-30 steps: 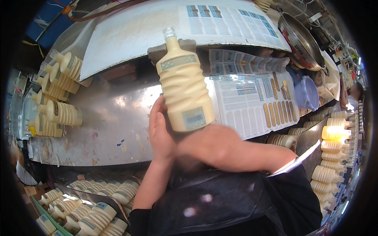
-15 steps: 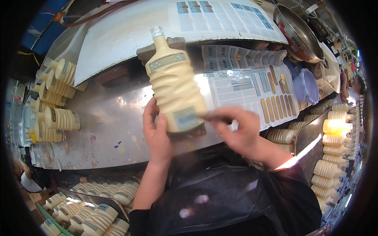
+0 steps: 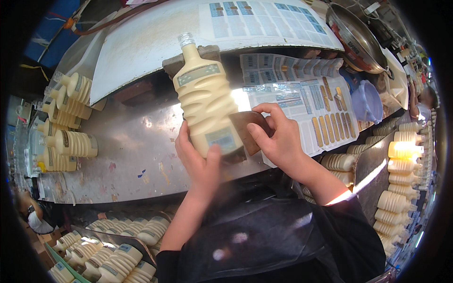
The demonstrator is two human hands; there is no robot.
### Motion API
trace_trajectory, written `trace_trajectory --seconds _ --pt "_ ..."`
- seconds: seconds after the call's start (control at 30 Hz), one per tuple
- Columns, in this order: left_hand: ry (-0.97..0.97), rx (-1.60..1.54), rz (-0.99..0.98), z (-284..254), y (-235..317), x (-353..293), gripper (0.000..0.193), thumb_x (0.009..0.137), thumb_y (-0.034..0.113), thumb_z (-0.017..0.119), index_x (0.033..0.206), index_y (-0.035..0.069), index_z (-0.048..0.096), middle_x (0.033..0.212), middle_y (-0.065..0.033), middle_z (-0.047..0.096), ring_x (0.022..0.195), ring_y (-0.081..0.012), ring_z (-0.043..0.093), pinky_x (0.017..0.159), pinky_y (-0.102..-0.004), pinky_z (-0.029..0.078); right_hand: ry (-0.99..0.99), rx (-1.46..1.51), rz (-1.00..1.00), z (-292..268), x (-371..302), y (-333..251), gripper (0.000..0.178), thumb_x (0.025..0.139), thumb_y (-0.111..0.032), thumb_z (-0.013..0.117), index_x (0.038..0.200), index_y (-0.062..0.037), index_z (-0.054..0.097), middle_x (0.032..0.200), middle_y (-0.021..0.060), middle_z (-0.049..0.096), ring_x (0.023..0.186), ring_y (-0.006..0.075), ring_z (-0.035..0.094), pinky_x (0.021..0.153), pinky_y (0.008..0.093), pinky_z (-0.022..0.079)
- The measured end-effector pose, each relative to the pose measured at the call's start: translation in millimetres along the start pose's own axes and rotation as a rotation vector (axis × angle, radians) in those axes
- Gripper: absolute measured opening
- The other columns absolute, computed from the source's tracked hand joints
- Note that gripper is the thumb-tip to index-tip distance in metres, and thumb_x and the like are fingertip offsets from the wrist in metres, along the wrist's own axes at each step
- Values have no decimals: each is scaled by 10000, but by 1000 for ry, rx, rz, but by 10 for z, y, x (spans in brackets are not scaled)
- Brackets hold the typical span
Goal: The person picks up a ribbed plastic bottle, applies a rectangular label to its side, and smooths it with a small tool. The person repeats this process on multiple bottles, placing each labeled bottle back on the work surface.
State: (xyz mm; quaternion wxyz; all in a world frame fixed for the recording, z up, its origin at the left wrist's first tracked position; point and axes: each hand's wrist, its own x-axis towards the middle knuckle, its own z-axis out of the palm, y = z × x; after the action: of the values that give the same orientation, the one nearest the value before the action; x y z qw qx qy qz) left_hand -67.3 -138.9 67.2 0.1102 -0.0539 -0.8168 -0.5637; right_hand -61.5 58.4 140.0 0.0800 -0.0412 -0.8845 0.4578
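A cream bottle with a ribbed body and a clear threaded neck lies on its back, neck pointing away. Its shoulder rests on a brownish block. My left hand grips the bottle's lower left side, fingers along the edge and the blurred thumb by the bluish-grey label near its base. Between the thumb and fingers of my right hand is a thin, flat brown scraper. Its edge meets the bottle's lower right side, to the right of that label.
Sticker sheets with gold and blue labels lie right of the bottle, beside a lavender bucket. A white board spans the back. More cream bottles stand at the left, lower left and right.
My right hand has turned, so the scraper now shows its broad face against the bottle's side. My left thumb has moved right, toward the lower label. The bottle has barely shifted.
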Motion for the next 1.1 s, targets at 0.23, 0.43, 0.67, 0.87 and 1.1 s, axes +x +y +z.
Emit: trace_trajectory --seconds 0.23,0.43,0.67,0.87,1.1 --pt "-31 -221 -24 -14 -74 -14 771 934 265 605 1553 -61 280 1474 -232 391 1381 -358 403 1188 -467 291 -65 39 -31 84 -159 -122 327 933 -183 711 1200 -63 567 718 122 707 642 229 696 591 340 518" --pt "-63 -413 -80 -27 28 -31 739 982 231 574 1575 -51 236 1557 -209 345 1434 -307 370 1212 -429 271 3 -31 24 25 -121 -30 316 915 -232 707 1173 -103 579 680 135 669 618 356 683 578 424 530" --pt "-34 -417 -81 -58 -56 -70 780 1000 309 627 1592 -13 235 1549 -203 362 1420 -301 366 1204 -417 261 -106 -20 -156 267 -157 -429 302 938 -243 676 1180 -105 560 698 162 685 645 384 695 596 474 535" --pt "-43 -42 -61 -74 -13 -72 897 833 257 727 1555 -30 277 1480 -236 392 1376 -386 374 1175 -503 301 -6 -165 -101 110 -161 -182 314 922 -177 708 1195 -94 576 675 121 675 576 297 681 549 374 520" --pt "-211 160 88 -217 -106 -16 996 829 344 804 1577 -38 269 1473 -213 420 1403 -334 393 1198 -456 299 174 -124 -360 -28 13 -136 224 919 -56 688 1141 -75 668 873 159 713 742 304 705 648 389 544"
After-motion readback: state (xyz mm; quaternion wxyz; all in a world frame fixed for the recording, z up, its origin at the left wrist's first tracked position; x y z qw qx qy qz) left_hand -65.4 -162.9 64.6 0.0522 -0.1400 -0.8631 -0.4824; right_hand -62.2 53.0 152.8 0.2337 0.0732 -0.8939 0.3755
